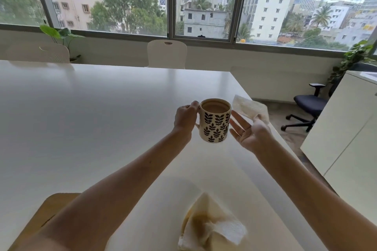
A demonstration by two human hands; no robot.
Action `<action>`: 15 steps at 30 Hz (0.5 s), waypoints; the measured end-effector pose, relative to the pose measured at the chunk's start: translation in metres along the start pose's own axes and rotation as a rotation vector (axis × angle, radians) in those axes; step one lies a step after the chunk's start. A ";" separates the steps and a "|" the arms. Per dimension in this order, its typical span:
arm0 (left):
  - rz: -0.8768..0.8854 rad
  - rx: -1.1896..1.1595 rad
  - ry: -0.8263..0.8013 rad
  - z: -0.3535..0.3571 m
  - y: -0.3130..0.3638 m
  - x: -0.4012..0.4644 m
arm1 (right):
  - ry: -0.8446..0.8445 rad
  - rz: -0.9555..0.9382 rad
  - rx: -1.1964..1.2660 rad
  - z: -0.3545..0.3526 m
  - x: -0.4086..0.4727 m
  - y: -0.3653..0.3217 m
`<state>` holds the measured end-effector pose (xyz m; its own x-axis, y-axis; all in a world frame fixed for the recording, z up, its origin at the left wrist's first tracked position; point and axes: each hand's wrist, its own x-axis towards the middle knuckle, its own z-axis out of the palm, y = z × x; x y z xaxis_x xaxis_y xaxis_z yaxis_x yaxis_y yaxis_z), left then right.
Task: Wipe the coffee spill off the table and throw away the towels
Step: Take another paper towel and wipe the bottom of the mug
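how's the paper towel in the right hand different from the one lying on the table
The towel in the right hand is clean white; the towel on the table is stained brown with coffee. The first is held up beside the mug by the right hand; the second lies crumpled near the table's front edge. Both are white paper towels.

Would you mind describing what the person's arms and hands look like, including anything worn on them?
Both forearms are bare right down to the frame's lower edge; no sleeves show. The left hand and the right hand wear no gloves, and no watch, bracelet or ring is visible on either. No markings are visible.
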<state>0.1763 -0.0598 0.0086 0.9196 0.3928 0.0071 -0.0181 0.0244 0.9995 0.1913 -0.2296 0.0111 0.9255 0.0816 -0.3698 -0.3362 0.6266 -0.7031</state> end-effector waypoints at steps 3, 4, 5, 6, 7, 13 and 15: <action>-0.032 0.003 0.022 0.010 -0.009 0.005 | 0.007 0.015 -0.025 -0.001 0.005 0.001; -0.037 0.011 0.025 0.012 -0.011 0.006 | 0.007 0.019 -0.031 -0.002 0.007 0.001; -0.042 0.019 0.026 0.015 -0.014 0.007 | 0.008 0.020 -0.039 -0.003 0.009 0.001; -0.046 0.025 0.029 0.017 -0.017 0.008 | 0.006 0.019 -0.044 -0.004 0.011 0.001; -0.054 0.027 0.034 0.019 -0.019 0.009 | 0.007 0.012 -0.047 -0.006 0.013 0.000; -0.097 0.033 0.064 0.031 -0.032 0.012 | -0.004 0.004 -0.081 -0.021 0.027 0.003; -0.107 0.037 0.064 0.034 -0.035 0.013 | -0.004 0.018 -0.098 -0.025 0.033 0.005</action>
<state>0.2019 -0.0867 -0.0258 0.8885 0.4477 -0.1003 0.0944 0.0356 0.9949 0.2157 -0.2437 -0.0199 0.9199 0.0952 -0.3804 -0.3678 0.5461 -0.7527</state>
